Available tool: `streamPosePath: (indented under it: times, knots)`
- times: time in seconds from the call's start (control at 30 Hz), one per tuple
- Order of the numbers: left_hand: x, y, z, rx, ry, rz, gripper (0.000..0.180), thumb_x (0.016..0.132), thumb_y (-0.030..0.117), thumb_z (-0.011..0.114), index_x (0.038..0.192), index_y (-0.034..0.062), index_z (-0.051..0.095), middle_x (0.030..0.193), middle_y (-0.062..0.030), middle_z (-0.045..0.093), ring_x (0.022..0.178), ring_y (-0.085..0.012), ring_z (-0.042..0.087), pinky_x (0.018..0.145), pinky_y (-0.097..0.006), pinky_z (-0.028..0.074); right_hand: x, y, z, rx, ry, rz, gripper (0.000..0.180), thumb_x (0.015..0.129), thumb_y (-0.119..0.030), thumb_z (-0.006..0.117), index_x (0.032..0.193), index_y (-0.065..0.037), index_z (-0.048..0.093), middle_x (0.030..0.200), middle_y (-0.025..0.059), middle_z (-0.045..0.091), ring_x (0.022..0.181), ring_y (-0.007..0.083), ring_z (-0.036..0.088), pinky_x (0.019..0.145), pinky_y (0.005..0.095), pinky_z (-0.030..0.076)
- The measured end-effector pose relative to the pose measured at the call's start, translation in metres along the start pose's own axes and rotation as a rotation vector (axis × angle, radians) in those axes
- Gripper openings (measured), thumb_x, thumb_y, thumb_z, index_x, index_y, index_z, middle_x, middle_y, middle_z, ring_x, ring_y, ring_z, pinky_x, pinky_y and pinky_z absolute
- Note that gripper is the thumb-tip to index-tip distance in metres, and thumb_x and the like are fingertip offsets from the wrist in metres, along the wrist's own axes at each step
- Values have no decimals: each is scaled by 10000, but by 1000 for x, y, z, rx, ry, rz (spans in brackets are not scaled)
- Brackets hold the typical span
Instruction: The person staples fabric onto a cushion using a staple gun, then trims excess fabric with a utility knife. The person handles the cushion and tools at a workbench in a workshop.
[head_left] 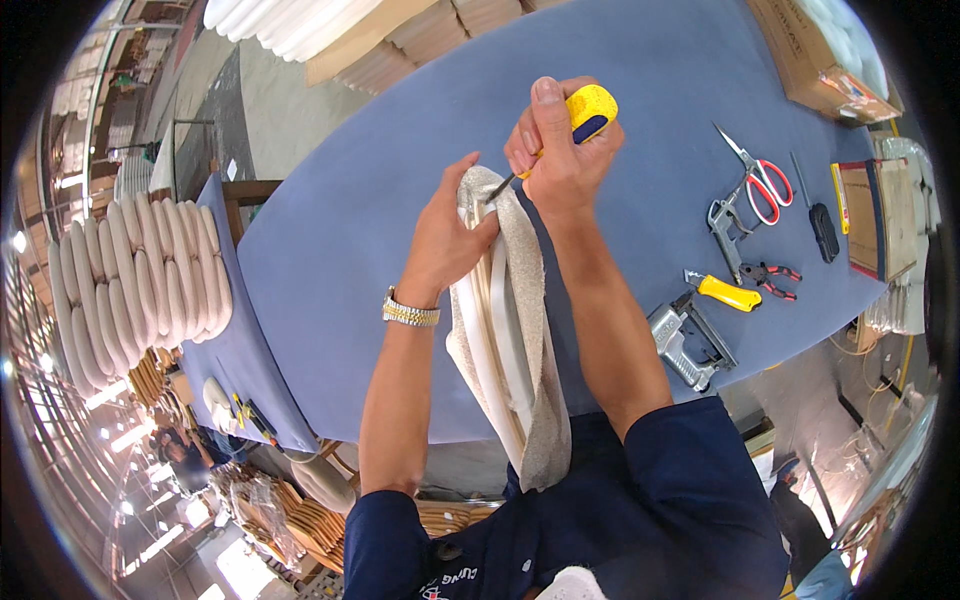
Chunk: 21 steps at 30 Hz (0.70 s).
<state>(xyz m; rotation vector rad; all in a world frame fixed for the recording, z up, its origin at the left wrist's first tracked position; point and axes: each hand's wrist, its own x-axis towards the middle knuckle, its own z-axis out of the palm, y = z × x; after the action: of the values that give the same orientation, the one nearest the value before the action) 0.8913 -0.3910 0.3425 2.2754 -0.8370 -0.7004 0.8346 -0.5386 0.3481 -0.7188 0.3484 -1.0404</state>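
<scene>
Pad (535, 300), long and narrow, beige fabric around a pale core (513, 340), held up over the middle of the near edge of the blue counter (350, 230); far end above the counter, near end past that edge, in front of the dark shirt (640, 500). Left hand (447, 235) at the far end, fingers clamped on the fabric rim, thumb laid in toward the opening. Right hand (565, 150) with fingers wrapped tight around a yellow-handled tool (594, 106), thin dark shaft slanting down into that same end. Piercing, prying or merely touching at the tip: too small to tell. Apparently done: fabric already around the outside of the core for most of its length. Apparently left: long gap down the middle, fabric edges loose and apart, core strips bare between; by the look of it, partway along, with work only at the far end for now. Toward the counter's right edge, unheld: scissors (751, 168), pliers (768, 277) and knife (730, 293); close to the near edge, staple gun (677, 345).
</scene>
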Motion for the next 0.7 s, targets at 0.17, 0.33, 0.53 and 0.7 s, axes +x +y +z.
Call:
streamPosePath:
  times: [0.17,0.33,0.53,0.7]
  knots:
    - [2,-19,2,-208,-9,118,700,861,72,673,1518,49,431,1361,-175,625,1269,-302,606,1083,-402,459,3,2,1,113,28,29,259,978,-130,719,800,-39,554,564,-4,520,428,65,479,369,262,353]
    - [4,-19,-2,-186,-9,117,649,864,58,670,1480,43,468,1262,-144,666,1161,-269,647,1033,-382,486,3,5,1,156,-32,27,240,982,-110,709,805,-43,560,555,-10,511,432,55,471,378,256,361]
    - [4,5,-12,-134,-37,-99,584,846,-8,680,1407,40,527,1186,-67,664,1076,-155,619,965,-313,498,-8,-4,3,222,57,96,258,989,-87,691,794,-55,525,542,-3,506,414,55,441,376,253,356]
    - [5,12,-14,-2,-29,-87,603,836,11,695,1412,36,521,1200,-96,669,1071,-184,636,969,-327,504,-4,0,-4,171,253,126,234,1010,-135,661,836,-100,509,552,8,458,408,102,423,375,289,373]
